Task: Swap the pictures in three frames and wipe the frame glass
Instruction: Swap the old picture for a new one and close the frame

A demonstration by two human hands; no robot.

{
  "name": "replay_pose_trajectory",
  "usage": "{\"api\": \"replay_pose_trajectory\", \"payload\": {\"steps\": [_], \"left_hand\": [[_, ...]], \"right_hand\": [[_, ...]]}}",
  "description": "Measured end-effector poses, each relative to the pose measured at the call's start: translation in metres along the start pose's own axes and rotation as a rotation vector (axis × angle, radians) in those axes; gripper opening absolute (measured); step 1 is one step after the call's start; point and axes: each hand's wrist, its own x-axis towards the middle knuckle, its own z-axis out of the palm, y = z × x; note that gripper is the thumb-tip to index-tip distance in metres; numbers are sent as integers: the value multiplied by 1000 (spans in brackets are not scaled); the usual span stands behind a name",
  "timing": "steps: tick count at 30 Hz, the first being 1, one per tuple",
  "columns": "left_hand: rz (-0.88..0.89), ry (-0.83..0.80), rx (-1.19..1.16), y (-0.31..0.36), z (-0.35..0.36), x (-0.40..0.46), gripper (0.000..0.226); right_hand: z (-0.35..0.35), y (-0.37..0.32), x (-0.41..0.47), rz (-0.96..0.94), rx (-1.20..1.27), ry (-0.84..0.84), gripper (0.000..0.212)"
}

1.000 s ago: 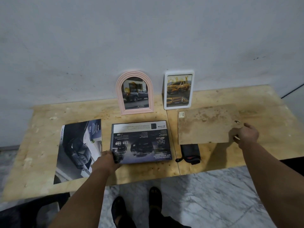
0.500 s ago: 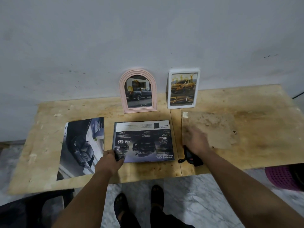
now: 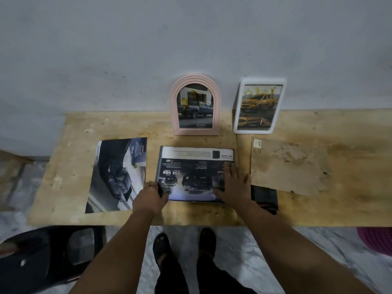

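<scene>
**Frames and prints on worktop, both hands at the centre print**

Item 1: car print (image 3: 191, 172), landscape, laid flat at the middle of the plywood worktop (image 3: 70, 187). Its near left corner is pinched by the left hand (image 3: 151, 197), fingers curled round the edge. The right hand (image 3: 233, 187) is laid flat on its right part, fingers straight and spread.

Item 2: second car print (image 3: 116, 175), portrait, flat to the left of item 1, apart from it.

Item 3: pink arched frame (image 3: 194, 105), propped upright against the wall (image 3: 191, 35), a dark pickup shown.

Item 4: white rectangular frame (image 3: 257, 107), propped beside it to the right, a yellow pickup shown.

Item 5: brown backing board (image 3: 288, 166), flat on the right. A dark object (image 3: 265, 198) is seen at its near edge, partly hidden by the right arm; its kind cannot be told.
</scene>
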Motion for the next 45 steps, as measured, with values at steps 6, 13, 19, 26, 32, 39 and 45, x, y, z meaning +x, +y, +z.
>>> {"api": "replay_pose_trajectory", "payload": {"steps": [6,13,19,26,32,39,45], "left_hand": [[-10,-5,0,1,0,2,46],[-20,-3,-17,0,1,4,47],[-6,2,0,-3,3,6,48],[-13,11,7,-2,7,7,49],[-21,23,2,-3,10,7,53],[-39,16,3,-2,11,5,55],[-69,-14,16,3,9,6,61]], "right_hand": [[1,-5,-8,46,19,48,100],[5,-8,-13,67,112,138,99],[6,-10,-9,84,123,101,99],[10,-10,-13,85,156,167,97],[9,-12,-20,61,73,206,88],[11,-6,-30,-95,392,373,67],[-22,-19,-38,132,1136,449,80]]}}
